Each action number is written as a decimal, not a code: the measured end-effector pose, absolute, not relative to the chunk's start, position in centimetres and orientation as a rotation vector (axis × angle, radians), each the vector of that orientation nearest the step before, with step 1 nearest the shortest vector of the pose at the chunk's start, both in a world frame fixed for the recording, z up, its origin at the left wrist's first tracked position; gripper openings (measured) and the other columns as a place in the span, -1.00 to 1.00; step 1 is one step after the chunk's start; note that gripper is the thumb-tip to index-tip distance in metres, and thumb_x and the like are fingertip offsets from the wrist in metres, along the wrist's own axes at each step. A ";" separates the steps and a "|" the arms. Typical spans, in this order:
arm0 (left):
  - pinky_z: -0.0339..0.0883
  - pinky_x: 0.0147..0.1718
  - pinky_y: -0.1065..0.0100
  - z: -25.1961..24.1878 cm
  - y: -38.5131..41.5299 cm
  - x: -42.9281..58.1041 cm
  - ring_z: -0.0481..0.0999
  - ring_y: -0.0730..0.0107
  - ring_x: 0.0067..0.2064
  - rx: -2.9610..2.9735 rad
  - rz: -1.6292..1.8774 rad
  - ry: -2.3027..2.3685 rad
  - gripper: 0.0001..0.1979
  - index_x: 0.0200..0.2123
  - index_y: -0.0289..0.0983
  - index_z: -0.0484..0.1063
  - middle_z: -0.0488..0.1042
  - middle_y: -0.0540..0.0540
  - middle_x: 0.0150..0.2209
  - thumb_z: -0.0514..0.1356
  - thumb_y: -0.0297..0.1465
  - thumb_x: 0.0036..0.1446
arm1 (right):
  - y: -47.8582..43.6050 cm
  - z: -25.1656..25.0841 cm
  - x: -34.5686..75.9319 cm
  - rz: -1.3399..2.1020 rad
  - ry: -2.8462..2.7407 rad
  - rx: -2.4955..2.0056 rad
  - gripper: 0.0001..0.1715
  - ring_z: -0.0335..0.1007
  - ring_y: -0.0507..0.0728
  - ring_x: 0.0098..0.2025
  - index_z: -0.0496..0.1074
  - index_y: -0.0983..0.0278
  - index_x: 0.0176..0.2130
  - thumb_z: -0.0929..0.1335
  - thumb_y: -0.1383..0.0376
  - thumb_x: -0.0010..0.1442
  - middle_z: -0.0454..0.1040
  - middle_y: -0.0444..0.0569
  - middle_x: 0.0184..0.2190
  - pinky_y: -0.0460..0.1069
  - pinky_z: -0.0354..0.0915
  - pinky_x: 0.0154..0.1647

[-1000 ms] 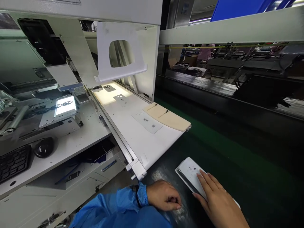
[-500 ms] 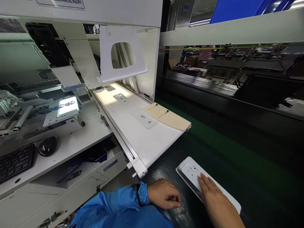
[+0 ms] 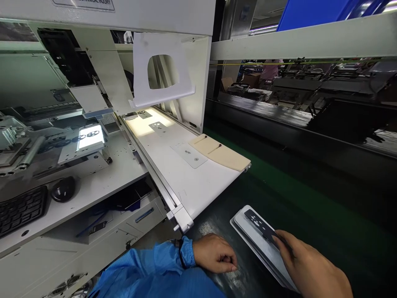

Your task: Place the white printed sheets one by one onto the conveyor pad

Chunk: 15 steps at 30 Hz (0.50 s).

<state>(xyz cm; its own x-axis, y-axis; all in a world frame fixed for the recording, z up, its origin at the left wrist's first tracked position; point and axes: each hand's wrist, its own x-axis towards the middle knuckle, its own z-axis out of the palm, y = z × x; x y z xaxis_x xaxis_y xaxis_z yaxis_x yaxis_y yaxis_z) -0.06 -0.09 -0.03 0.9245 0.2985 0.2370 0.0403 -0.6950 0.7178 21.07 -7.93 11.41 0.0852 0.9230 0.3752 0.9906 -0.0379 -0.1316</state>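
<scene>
Two hands: one left hand (image 3: 215,253) and one right hand (image 3: 313,265). One dark panel (image 3: 265,231) in the right fingers, above one stack (image 3: 259,241) of sheets too tight to count. Three thin panels (image 3: 190,156) on the belt (image 3: 186,182). Along its right edge, one tan plate (image 3: 225,155) with two screws (image 3: 220,145). On the bench (image 3: 118,165), near its front edge, one mouse (image 3: 63,189) and one keyboard (image 3: 23,209).

Factory workshop
Over the conveyor belt (image 3: 198,188), a machine housing (image 3: 161,16) printed "INJURY"; beyond the belt, rows of equipment (image 3: 294,87).
</scene>
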 end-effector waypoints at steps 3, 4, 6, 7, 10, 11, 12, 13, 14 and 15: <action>0.22 -0.38 0.52 -0.1 -0.1 -0.1 0.40 0.55 -0.42 2.308 0.441 0.240 -0.89 -0.35 -0.31 0.44 0.44 0.01 -0.50 0.23 -0.37 0.09 | -7.8 11.9 21.2 -0.049 -1.805 -2.177 -0.21 0.47 0.20 -0.40 0.54 0.35 -0.21 -0.03 -0.03 0.19 0.50 -0.02 -0.41 -0.01 0.30 -0.72; 0.22 -0.38 0.52 -0.2 0.0 -0.1 0.40 0.55 -0.42 2.307 0.434 0.241 -0.89 -0.35 -0.30 0.44 0.45 0.01 -0.50 0.23 -0.37 0.09 | -7.8 12.1 21.2 0.017 -1.771 -2.227 -0.18 0.47 0.22 -0.37 0.54 0.36 -0.18 -0.03 -0.05 0.16 0.50 -0.01 -0.40 0.01 0.31 -0.70; 0.22 -0.37 0.53 -0.2 0.0 0.0 0.41 0.55 -0.42 2.306 0.417 0.244 -0.90 -0.34 -0.29 0.44 0.45 0.01 -0.49 0.23 -0.37 0.09 | -7.6 12.6 21.2 0.109 -1.709 -2.320 -0.12 0.47 0.25 -0.33 0.53 0.37 -0.15 -0.05 -0.08 0.09 0.50 0.01 -0.39 0.04 0.32 -0.67; 0.23 -0.37 0.53 -0.2 0.0 0.0 0.41 0.54 -0.42 2.309 0.408 0.246 -0.90 -0.34 -0.29 0.44 0.45 0.01 -0.49 0.22 -0.36 0.10 | -7.6 12.7 21.1 0.143 -1.683 -2.359 -0.10 0.47 0.26 -0.33 0.53 0.38 -0.13 -0.06 -0.09 0.07 0.50 0.03 -0.38 0.06 0.32 -0.65; 0.23 -0.35 0.52 -0.1 -0.1 0.0 0.42 0.54 -0.40 2.321 0.398 0.255 -0.89 -0.34 -0.28 0.44 0.45 0.02 -0.49 0.22 -0.35 0.11 | -7.3 13.3 21.0 0.239 -1.641 -2.439 -0.03 0.46 0.28 -0.35 0.50 0.40 -0.08 -0.08 -0.11 0.02 0.50 0.07 -0.33 0.09 0.33 -0.62; 0.24 -0.35 0.52 -0.1 -0.1 0.0 0.42 0.54 -0.40 2.322 0.403 0.253 -0.89 -0.34 -0.28 0.44 0.45 0.02 -0.49 0.21 -0.35 0.11 | -7.2 13.5 20.9 0.265 -1.631 -2.454 -0.01 0.46 0.28 -0.34 0.50 0.41 -0.07 -0.08 -0.11 0.00 0.50 0.08 -0.31 0.09 0.33 -0.62; 0.24 -0.35 0.52 -0.1 -0.1 -0.1 0.42 0.54 -0.41 2.321 0.412 0.246 -0.89 -0.34 -0.29 0.44 0.44 0.01 -0.49 0.21 -0.36 0.11 | -7.2 13.7 20.9 0.287 -1.622 -2.466 0.01 0.46 0.28 -0.34 0.49 0.43 -0.06 -0.09 -0.12 -0.01 0.49 0.09 -0.30 0.09 0.33 -0.61; 0.24 -0.35 0.52 -0.1 -0.1 -0.1 0.42 0.54 -0.41 2.317 0.425 0.238 -0.89 -0.34 -0.29 0.44 0.44 0.01 -0.50 0.22 -0.36 0.11 | -7.1 13.9 20.8 0.306 -1.615 -2.478 0.02 0.45 0.28 -0.33 0.48 0.43 -0.05 -0.09 -0.12 -0.02 0.49 0.10 -0.30 0.09 0.34 -0.61; 0.23 -0.35 0.52 -0.1 -0.1 -0.1 0.42 0.54 -0.41 2.312 0.438 0.232 -0.89 -0.34 -0.30 0.44 0.44 0.01 -0.50 0.22 -0.36 0.10 | -7.1 14.0 20.8 0.322 -1.607 -2.486 0.03 0.45 0.29 -0.32 0.48 0.43 -0.05 -0.09 -0.13 -0.03 0.49 0.10 -0.29 0.09 0.34 -0.60; 0.23 -0.36 0.53 -0.2 -0.1 -0.1 0.41 0.54 -0.41 2.307 0.449 0.230 -0.89 -0.34 -0.30 0.44 0.44 0.01 -0.50 0.22 -0.37 0.10 | -7.0 14.2 20.7 0.336 -1.600 -2.492 0.03 0.45 0.29 -0.31 0.48 0.43 -0.04 -0.09 -0.13 -0.04 0.49 0.11 -0.29 0.09 0.34 -0.59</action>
